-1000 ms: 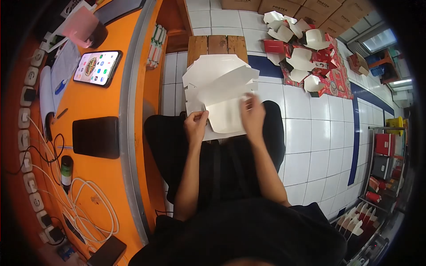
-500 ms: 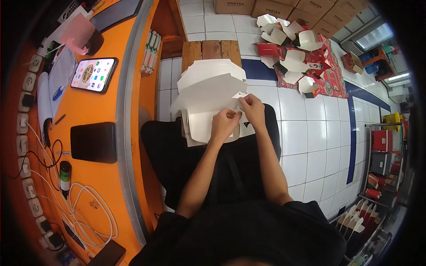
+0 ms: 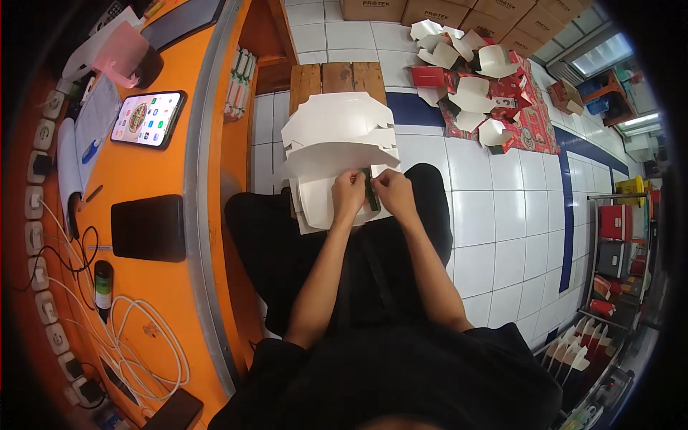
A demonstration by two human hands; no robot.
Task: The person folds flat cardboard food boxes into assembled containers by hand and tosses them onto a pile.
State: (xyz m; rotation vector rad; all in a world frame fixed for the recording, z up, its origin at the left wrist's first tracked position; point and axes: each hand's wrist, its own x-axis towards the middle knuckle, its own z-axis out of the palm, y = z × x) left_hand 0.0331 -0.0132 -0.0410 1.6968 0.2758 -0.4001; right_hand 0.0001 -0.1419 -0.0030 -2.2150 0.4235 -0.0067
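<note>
A partly folded white paper food box [image 3: 315, 204] lies on flat box blanks atop a wooden bench [image 3: 337, 77], close to my lap. Its back panel stands raised and curved. My left hand [image 3: 348, 195] is closed at the inside of the box's right wall, fingers pinched on the edge. Just to the right, my right hand [image 3: 395, 195] pinches the same wall from outside. Between the two hands a dark green printed strip [image 3: 370, 190] of the box shows. The fingertips partly hide the fold.
Several folded red and white boxes [image 3: 473, 97] lie on a red patterned mat [image 3: 534, 129] on the tiled floor. Brown cartons [image 3: 437, 16] are stacked behind. Along the left runs an orange counter [image 3: 154, 229] with a phone [image 3: 149, 120] and cables. A shelf rack [image 3: 609, 251] stands right.
The right wall of the box has been bent up, and its dark green outside now shows. My right hand has moved down and left; the back panel is now curved upward.
</note>
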